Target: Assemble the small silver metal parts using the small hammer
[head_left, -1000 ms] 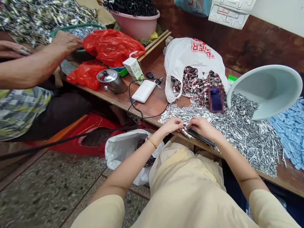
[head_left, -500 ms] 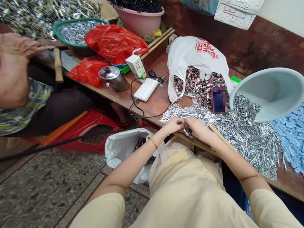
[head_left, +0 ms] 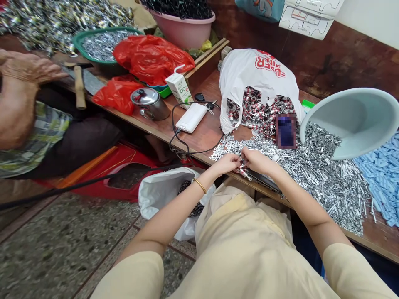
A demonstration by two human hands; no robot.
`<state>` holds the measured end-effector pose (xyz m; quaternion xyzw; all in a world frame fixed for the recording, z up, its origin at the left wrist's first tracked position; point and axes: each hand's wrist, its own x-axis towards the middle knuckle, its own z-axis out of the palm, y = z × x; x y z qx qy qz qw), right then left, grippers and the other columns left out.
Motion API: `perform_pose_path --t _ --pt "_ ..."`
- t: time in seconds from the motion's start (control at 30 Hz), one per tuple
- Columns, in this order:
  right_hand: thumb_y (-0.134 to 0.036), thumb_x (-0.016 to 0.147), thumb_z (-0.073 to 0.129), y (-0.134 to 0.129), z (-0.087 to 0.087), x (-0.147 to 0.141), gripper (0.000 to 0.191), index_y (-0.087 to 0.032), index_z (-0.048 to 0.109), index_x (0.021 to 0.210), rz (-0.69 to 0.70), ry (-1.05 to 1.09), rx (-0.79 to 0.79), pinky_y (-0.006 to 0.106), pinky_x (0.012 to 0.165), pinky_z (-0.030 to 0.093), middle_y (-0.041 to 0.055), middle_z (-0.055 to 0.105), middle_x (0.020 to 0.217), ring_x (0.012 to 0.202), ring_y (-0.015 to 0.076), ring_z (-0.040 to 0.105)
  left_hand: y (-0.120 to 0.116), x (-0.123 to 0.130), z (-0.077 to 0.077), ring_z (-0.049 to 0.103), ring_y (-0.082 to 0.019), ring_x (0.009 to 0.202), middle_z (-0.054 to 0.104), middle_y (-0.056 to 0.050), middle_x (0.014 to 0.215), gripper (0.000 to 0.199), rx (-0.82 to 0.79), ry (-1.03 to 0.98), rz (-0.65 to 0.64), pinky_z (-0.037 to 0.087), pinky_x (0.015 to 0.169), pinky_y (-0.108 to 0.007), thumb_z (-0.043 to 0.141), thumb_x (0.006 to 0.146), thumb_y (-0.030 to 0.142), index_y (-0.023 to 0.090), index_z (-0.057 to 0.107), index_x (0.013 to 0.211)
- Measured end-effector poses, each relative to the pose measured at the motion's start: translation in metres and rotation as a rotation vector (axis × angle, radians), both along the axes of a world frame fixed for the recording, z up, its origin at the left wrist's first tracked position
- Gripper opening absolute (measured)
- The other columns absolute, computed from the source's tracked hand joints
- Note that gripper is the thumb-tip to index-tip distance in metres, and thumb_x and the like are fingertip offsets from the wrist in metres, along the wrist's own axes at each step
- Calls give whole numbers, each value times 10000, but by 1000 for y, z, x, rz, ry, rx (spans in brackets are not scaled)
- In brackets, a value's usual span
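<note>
At the table's front edge my left hand point(head_left: 229, 163) is closed in a pinch beside a small red-and-silver metal piece point(head_left: 245, 173), which hangs below the fingertips. My right hand point(head_left: 253, 160) is pinched close to it, its fingertips at the upper end of the same spot; what it grips is too small to make out. Behind both hands spreads a pile of flat silver metal parts point(head_left: 318, 174). Beyond the pile, a white plastic bag point(head_left: 260, 68) lies open, full of similar red-and-silver pieces point(head_left: 258, 109).
A grey-green basin point(head_left: 368, 120) tips over the pile, with light blue parts point(head_left: 383, 178) beside it. Left are a white power bank point(head_left: 191, 117) with a cable, a drink carton point(head_left: 180, 89), and a metal cup point(head_left: 149, 104). Another person's arm point(head_left: 18, 95) is at far left. An open white sack point(head_left: 156, 193) stands below.
My right hand has lifted slightly up, its fingers now more upright. A dark strip under it shows more, and the wooden handle beside my right forearm is now hidden.
</note>
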<state>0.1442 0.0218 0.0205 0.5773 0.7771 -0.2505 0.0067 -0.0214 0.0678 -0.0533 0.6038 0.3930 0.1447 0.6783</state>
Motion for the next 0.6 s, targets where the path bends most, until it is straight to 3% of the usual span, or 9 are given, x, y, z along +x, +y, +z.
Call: perform_pose_path --t 0.27,0.37,0.5,0.53,0.6 --pt "-9 850 532 12 6 -7 292 -174 505 1090 -1 -91 -13 292 649 314 103 678 931 763 216 555 4 -4 4 607 -130 583 644 10 599 188 -17 -45 -65 542 613 -246 764 651 281 150 630 637" --pt "-18 849 565 3 10 -3 293 -183 511 1085 3 -50 39 298 675 346 94 671 932 793 227 562 3 -2 5 599 -127 565 634 15 582 178 -26 -20 -43 542 620 -253 761 640 272 152 630 638" --pt "-196 921 629 -48 8 38 149 -195 526 1029 -190 -72 382 349 797 410 140 644 1055 975 282 562 -2 -2 3 616 -143 568 648 4 586 180 48 35 -27 510 591 -245 717 685 319 159 635 672" --pt "-252 929 638 -65 4 53 143 -200 533 1010 -262 -142 431 365 790 411 146 639 1030 959 294 559 -3 -2 3 624 -147 573 659 -3 595 186 63 41 -31 500 585 -241 709 698 329 160 633 680" --pt "-338 912 675 -99 -8 81 191 -214 532 939 -363 -276 386 364 730 403 134 633 933 888 299 560 -5 -3 2 639 -153 586 678 -11 617 183 85 48 -32 484 579 -235 697 713 333 164 630 697"
